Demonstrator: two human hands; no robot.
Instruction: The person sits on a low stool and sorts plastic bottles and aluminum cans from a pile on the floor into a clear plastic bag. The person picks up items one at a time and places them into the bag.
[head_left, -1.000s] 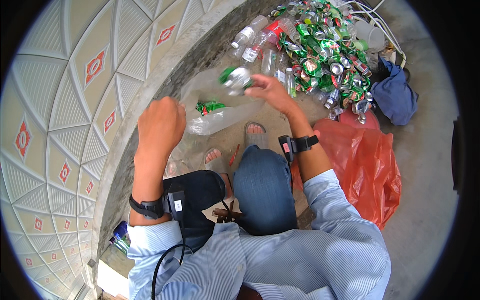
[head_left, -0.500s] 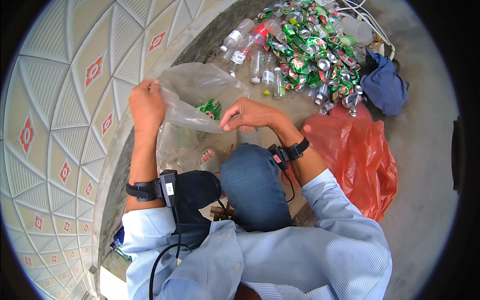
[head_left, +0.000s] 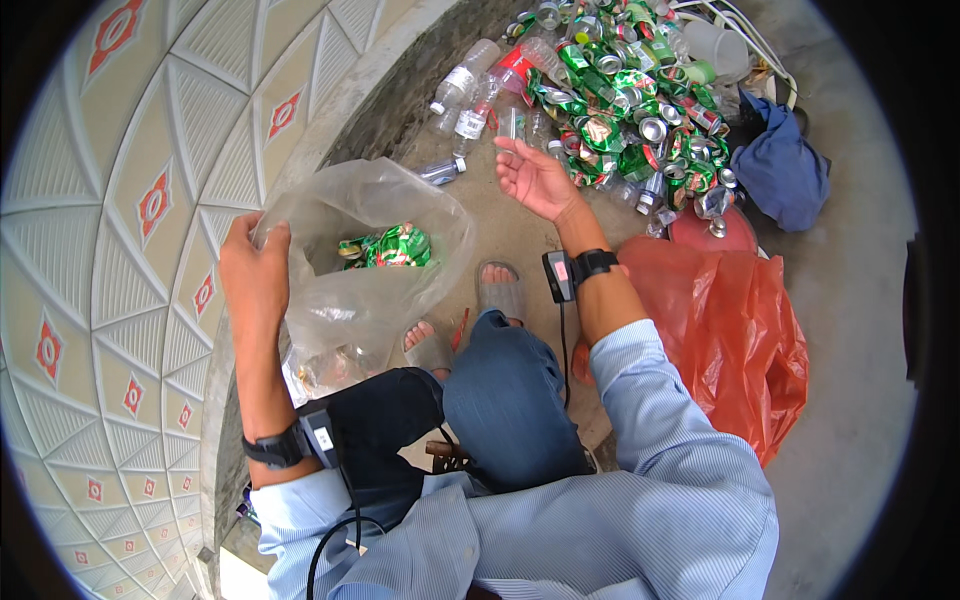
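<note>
My left hand is closed on the rim of a clear plastic bag, whose mouth gapes toward me. Crushed green cans lie inside the bag. My right hand is off the bag, its fingers loosely curled and apart, with nothing visible in them. It is beside the near edge of a pile of crushed cans, close to an upright-looking clear bottle. Another clear bottle lies on its side between the bag and the pile.
Several empty bottles lie left of the pile. To the right are a red plastic bag, a red round lid or basin and a dark blue cloth. A patterned tile wall runs along the left. My sandalled feet are in the middle.
My right hand has let go of the bag's rim and moved up to the pile. My left hand has shifted slightly left and down. One bottle now lies nearer the bag.
</note>
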